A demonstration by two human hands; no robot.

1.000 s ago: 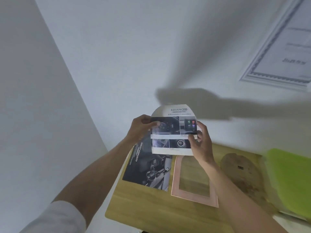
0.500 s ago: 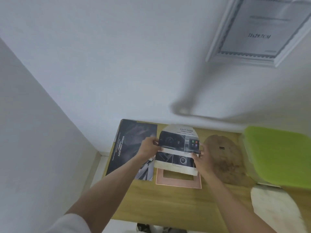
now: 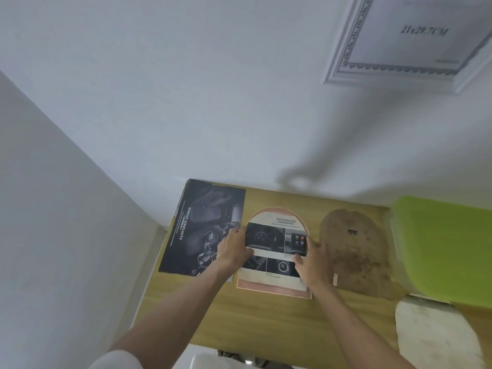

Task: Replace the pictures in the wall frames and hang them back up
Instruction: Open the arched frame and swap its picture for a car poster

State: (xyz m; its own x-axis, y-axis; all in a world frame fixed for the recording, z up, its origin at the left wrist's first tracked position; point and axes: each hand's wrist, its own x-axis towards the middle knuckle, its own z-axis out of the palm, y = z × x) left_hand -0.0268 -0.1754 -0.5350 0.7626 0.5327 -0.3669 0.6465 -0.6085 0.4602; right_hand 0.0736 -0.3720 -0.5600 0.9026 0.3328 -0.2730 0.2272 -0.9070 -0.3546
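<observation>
An arch-topped printed picture [image 3: 277, 237] headed "ADVANCED" lies over a pink arch-shaped frame [image 3: 274, 290] on the wooden table [image 3: 266, 323]. My left hand [image 3: 234, 249] grips the picture's left edge, and my right hand [image 3: 314, 259] grips its right edge. The frame shows only as a thin pink rim around the picture. To the right lies a brown arch-shaped backing board [image 3: 354, 251] with a small hanger. A silver rectangular frame [image 3: 404, 41] with a white sheet hangs on the wall at the upper right.
A dark brochure page [image 3: 205, 225] reading "ROBUST SIMPLICITY" lies at the table's left. A green-lidded plastic box [image 3: 442, 249] stands at the right edge, with a white arch-shaped piece [image 3: 436, 334] in front of it. White walls meet in a corner at the left.
Both hands have lowered the picture from mid-air down onto the pink frame on the table. My view has tilted down, so more of the table shows.
</observation>
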